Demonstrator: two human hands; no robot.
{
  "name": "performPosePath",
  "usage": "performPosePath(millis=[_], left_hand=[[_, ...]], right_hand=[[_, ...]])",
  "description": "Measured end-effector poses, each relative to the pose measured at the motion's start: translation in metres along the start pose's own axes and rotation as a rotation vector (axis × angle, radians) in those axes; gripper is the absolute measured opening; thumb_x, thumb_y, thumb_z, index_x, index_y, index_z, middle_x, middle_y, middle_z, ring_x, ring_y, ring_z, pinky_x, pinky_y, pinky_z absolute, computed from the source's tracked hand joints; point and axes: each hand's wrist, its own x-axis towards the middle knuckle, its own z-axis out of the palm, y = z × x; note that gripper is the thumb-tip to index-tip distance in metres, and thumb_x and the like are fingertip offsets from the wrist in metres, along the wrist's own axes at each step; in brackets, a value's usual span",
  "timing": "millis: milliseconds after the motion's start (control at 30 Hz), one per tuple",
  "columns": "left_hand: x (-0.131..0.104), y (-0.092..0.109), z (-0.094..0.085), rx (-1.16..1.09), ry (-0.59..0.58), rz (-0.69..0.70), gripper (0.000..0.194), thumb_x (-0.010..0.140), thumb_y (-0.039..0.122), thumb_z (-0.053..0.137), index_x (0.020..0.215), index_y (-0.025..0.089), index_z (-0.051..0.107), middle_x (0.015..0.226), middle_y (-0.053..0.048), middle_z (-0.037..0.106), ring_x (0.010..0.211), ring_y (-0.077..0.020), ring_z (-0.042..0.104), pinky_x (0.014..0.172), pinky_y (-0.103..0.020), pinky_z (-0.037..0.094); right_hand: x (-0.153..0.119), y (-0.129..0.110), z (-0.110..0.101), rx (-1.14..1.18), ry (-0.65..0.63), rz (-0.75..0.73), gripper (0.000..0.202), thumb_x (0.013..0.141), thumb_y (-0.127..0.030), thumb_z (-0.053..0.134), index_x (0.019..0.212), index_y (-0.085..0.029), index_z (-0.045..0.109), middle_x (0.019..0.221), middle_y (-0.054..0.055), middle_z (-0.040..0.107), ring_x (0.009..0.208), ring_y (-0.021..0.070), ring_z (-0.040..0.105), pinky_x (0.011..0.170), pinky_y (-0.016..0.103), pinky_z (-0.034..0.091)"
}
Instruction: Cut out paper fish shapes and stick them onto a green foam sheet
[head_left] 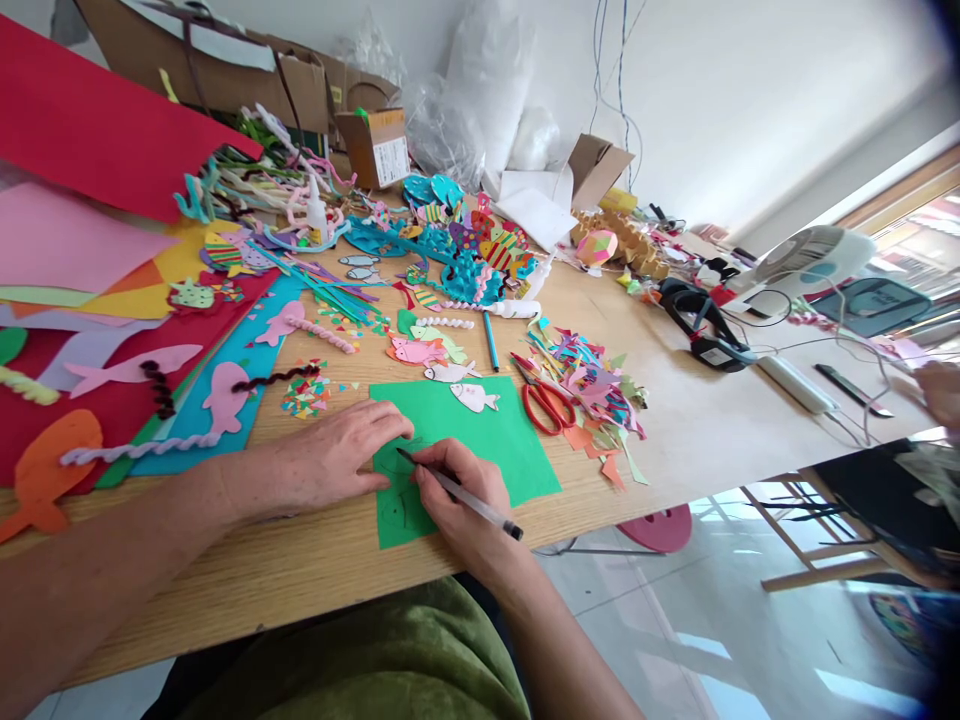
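A sheet of green paper [517,450] lies on the wooden table in front of me, with dark drawn lines on its left part. My right hand [465,500] grips a pen [480,508] with a clear barrel and black end; its tip is at the paper. My left hand [337,450] rests on the paper's left edge, thumb and fingers apart, holding nothing. A white paper fish [475,397] lies on the sheet's upper part. Red-handled scissors [546,402] lie just right of the sheet, and a blue marker [491,343] is above it.
Paper scraps [592,380] are heaped beyond the scissors. Coloured sheets and an orange paper fish [56,470] cover the left side. Glue bottles, pipe cleaners and boxes stand behind. At far right are a white fan [814,255] and another person's hand [939,392].
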Motion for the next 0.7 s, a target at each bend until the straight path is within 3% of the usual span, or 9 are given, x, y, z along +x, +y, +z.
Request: performPosePath(millis=[400, 700], left_hand=[[0.0, -0.0004, -0.0019, -0.016, -0.019, -0.009, 0.031, 0.078, 0.022, 0.063, 0.107, 0.022, 0.052, 0.112, -0.005, 0.058, 0.106, -0.0224, 0.055, 0.089, -0.034, 0.044], [0.0006, 0.0006, -0.0027, -0.031, -0.031, -0.026, 0.034, 0.075, 0.02, 0.066, 0.106, 0.02, 0.054, 0.112, -0.006, 0.057, 0.105, -0.0236, 0.055, 0.091, -0.036, 0.043]], right_hand=[[-0.0019, -0.0083, -0.0066, 0.028, -0.026, 0.003, 0.011, 0.069, -0.017, 0.046, 0.065, -0.019, 0.056, 0.05, -0.005, 0.047, 0.044, 0.0097, 0.039, 0.047, 0.022, 0.032], [-0.001, -0.0018, -0.0035, 0.08, 0.006, 0.042, 0.013, 0.073, -0.021, 0.049, 0.076, -0.018, 0.062, 0.055, -0.004, 0.053, 0.047, 0.0099, 0.043, 0.047, 0.021, 0.033]])
